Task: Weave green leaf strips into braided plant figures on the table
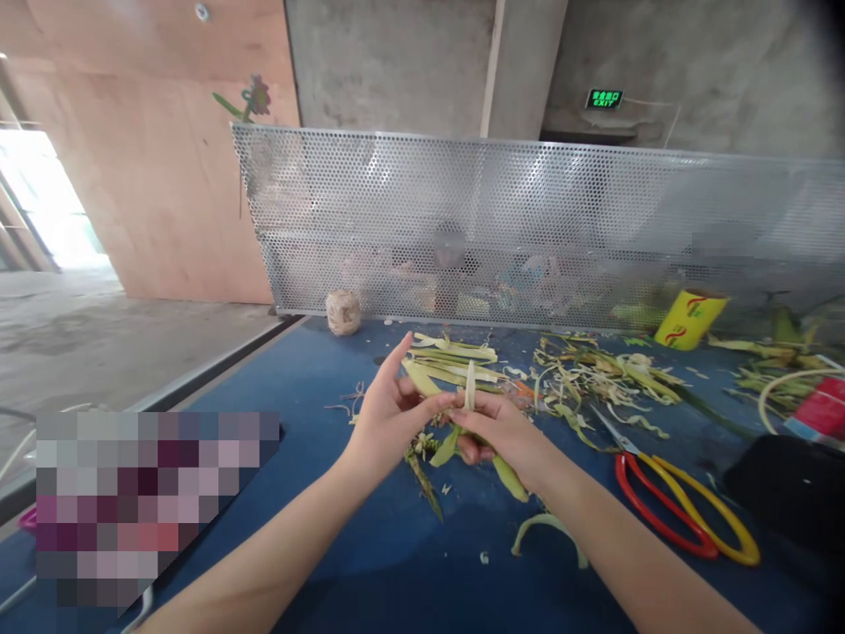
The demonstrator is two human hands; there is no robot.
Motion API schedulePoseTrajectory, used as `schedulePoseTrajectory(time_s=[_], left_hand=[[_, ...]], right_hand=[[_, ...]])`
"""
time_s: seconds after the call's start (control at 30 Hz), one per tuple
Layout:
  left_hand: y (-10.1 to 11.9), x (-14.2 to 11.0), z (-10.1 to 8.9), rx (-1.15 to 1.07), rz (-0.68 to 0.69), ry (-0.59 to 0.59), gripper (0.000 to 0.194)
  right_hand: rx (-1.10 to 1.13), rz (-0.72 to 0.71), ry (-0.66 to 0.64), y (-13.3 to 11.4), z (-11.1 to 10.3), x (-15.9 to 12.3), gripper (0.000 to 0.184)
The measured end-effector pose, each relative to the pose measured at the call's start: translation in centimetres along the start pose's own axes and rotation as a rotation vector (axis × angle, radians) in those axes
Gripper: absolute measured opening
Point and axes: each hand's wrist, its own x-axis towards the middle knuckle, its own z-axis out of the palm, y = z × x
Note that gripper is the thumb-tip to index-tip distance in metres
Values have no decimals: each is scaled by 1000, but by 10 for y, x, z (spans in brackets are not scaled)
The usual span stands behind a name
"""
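At the middle of the view, my left hand [391, 407] pinches a pale green leaf strip [422, 377] between thumb and fingers, its index finger pointing up. My right hand [505, 436] is closed around the same bundle of leaf strips, close against the left fingertips. One pale strip end [470, 383] stands upright above the right fingers, and a wider green end [510, 480] hangs below them. The folds between the two hands are partly hidden by the fingers. Just beyond them lie several flat leaf strips [455, 357] on the blue table [277, 537].
Scissors [679, 502] with red and yellow handles lie at right, blades partly spread. Shredded leaf scraps [600, 374] cover the back right, beside a yellow roll [691, 319]. A tape-wrapped lump [343, 313] stands at the back left, before a perforated metal screen [396, 194].
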Motion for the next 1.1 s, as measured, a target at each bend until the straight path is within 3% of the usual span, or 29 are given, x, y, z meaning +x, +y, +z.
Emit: schedulePoseTrajectory(time_s=[0.27,0.6,0.67,0.77,0.97,1.1], left_hand=[[11,2,-6,34,-15,135,98],[11,6,-9,69,33,141,94],[8,5,-9,115,-63,86,106],[2,3,-10,163,-203,-96,116],[-5,2,-14,272,-125,-275,67],[-6,3,-12,248,-183,-300,62]], right_hand=[[-98,-80,75,2,4,-1,15],[26,-102,99,1,-1,3,26],[79,-134,102,0,-3,3,29],[32,-152,114,2,-5,4,30],[-168,-142,105,6,-5,5,25],[-176,-142,138,5,-5,4,26]])
